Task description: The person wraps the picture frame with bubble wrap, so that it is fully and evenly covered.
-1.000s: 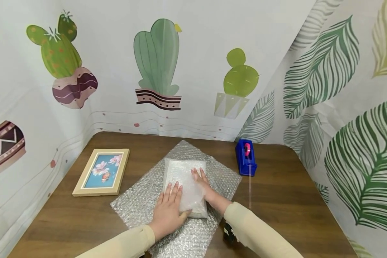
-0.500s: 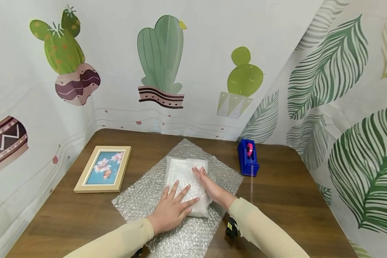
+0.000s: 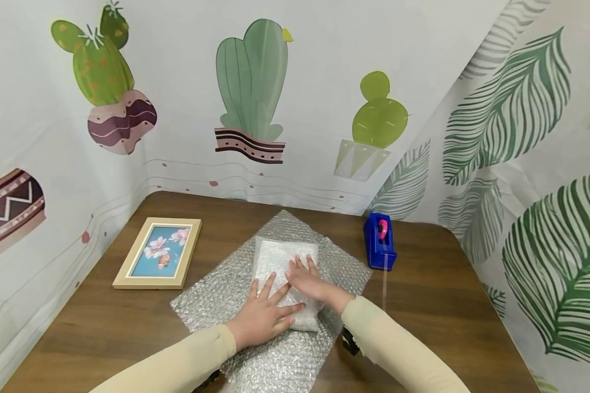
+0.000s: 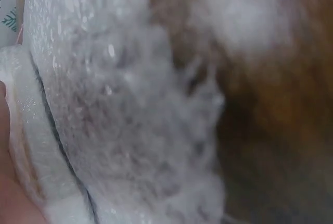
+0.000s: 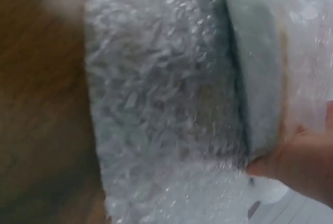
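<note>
A flat rectangular package (image 3: 277, 255), covered in clear bubble wrap, lies on a larger sheet of bubble wrap (image 3: 216, 300) set diagonally on the table. My left hand (image 3: 265, 317) rests with spread fingers on the package's lower left part. Higher up on the right, my right hand (image 3: 308, 279) lies palm down on its top, fingers extended. Both wrist views are blurred. The left one shows the package's side (image 4: 44, 130) with a bit of the hand at the lower left. In the right one, the thumb of the right hand (image 5: 302, 164) touches the package edge (image 5: 255, 73).
A light wooden picture frame (image 3: 158, 254) with a flower picture lies at the left of the brown table (image 3: 437, 305). Behind the sheet's right corner stands a blue tape dispenser (image 3: 379, 241), a strip of tape hanging from it. A patterned cloth (image 3: 187, 109) hangs behind.
My left hand has spread its fingers on the package. My right hand turned up on its edge, then came down flat, slightly left. The head view has shifted a little.
</note>
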The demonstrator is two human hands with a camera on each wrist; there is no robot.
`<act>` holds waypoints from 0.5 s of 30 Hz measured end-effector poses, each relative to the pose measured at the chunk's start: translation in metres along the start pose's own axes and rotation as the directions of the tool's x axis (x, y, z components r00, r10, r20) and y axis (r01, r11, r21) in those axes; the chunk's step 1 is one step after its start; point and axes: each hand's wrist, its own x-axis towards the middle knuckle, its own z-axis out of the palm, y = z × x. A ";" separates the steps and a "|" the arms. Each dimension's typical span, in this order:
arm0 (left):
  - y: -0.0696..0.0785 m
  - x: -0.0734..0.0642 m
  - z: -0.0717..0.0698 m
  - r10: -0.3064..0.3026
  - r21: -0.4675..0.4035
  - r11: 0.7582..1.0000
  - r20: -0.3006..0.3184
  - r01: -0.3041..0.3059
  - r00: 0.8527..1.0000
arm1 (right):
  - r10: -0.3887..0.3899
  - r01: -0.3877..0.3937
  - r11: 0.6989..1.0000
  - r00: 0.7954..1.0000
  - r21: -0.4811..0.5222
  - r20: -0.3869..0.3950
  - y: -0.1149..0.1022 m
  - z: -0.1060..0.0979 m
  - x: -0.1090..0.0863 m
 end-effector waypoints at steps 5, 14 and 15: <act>0.001 0.001 -0.001 -0.019 -0.019 1.000 0.019 0.020 1.000 | -0.024 0.009 0.994 0.991 -0.109 -0.134 0.008 0.020 -0.001; -0.010 0.004 0.000 -0.113 -0.432 0.902 -0.195 0.018 0.974 | -0.002 -0.071 0.964 0.962 -0.257 -0.274 0.003 0.032 -0.008; -0.011 0.005 -0.003 -0.146 -0.487 0.873 -0.202 0.030 0.968 | -0.001 -0.077 0.960 0.961 -0.270 -0.278 0.002 0.033 -0.007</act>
